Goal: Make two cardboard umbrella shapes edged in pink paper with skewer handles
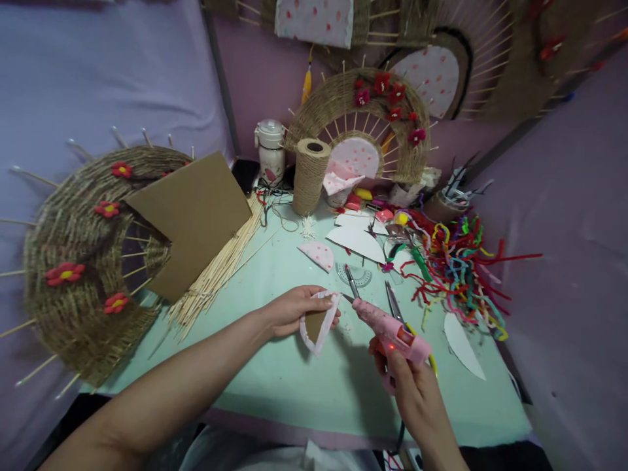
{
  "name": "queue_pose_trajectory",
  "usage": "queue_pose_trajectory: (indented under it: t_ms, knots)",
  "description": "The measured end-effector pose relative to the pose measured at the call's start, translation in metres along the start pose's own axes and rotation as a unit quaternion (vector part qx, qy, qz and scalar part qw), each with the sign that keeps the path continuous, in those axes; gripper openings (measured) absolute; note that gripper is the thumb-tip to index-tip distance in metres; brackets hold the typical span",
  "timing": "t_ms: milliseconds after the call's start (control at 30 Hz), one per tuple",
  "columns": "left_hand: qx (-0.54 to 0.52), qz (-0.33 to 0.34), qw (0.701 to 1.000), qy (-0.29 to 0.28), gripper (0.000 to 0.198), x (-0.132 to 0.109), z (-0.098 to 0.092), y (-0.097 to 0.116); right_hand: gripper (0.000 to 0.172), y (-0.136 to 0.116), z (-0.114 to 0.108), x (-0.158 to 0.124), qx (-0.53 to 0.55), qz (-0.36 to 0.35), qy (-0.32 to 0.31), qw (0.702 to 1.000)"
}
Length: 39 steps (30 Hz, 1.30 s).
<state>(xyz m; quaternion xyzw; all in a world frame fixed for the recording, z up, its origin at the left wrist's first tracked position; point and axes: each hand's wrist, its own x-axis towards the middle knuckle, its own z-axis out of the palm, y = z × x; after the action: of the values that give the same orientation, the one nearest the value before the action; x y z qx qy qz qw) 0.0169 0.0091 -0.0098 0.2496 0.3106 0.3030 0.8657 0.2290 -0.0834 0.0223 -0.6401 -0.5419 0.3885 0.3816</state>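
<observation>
The grip of the left hand (pixel 289 311) is clamped on a half-round cardboard piece (pixel 318 324), thumb on top and fingers beneath. It holds the piece just above the counter (pixel 294 386), near the front middle. The grip of the right hand (pixel 417 392) is wrapped tight round the handle of a pink hot glue gun (pixel 390 327). The gun's nozzle points at the piece's upper right corner, almost touching it, and a red light shows on its body.

White fabric edging (pixel 307 337) is folded over the piece's curved rim, with bare brown cardboard showing in the middle. The covering looks partly done: the edge seems turned in along the curve, but I cannot tell whether all of it is glued down.

A fabric-covered half-round (pixel 318 254) that looks finished lies further back on the counter. It is beside white paper half-rounds (pixel 358 242), which appear uncovered. Scissors (pixel 392 302) lie just beyond the gun, with a tangle of pipe cleaners (pixel 456 268) to the right. A spool of jute twine (pixel 310 175) and a bundle of wooden skewers (pixel 220 268) sit further back and left.
</observation>
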Motion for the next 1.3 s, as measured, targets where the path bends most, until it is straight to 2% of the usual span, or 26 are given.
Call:
queue_pose_trajectory:
  t_ms: [100, 233, 633, 900, 1133, 1300]
  knots:
    - [0.0, -0.003, 1.0, 0.004, 0.03, -0.001, 0.001, 0.001, 0.048, 0.008, -0.002, 0.0, 0.002, 0.036, -0.03, 0.999]
    - [0.0, -0.006, 1.0, 0.006, 0.031, -0.002, 0.001, 0.001, 0.048, 0.017, -0.005, -0.001, 0.0, 0.05, -0.053, 0.997]
    - [0.055, 0.02, 0.998, 0.011, 0.031, -0.002, -0.002, 0.0, 0.044, 0.022, -0.008, -0.003, 0.011, 0.047, -0.055, 0.997]
    - [0.177, 0.04, 0.981, 0.063, 0.037, -0.004, 0.0, 0.006, 0.038, 0.017, -0.009, -0.005, 0.023, 0.056, -0.056, 0.997]
    - [0.27, 0.049, 0.96, 0.06, 0.037, -0.008, 0.004, 0.014, 0.038, 0.017, -0.01, -0.006, 0.017, 0.052, -0.065, 0.996]
    - [0.318, 0.052, 0.945, 0.056, 0.035, -0.01, 0.003, 0.015, 0.037, 0.009, -0.007, -0.005, 0.01, 0.025, -0.057, 0.998]
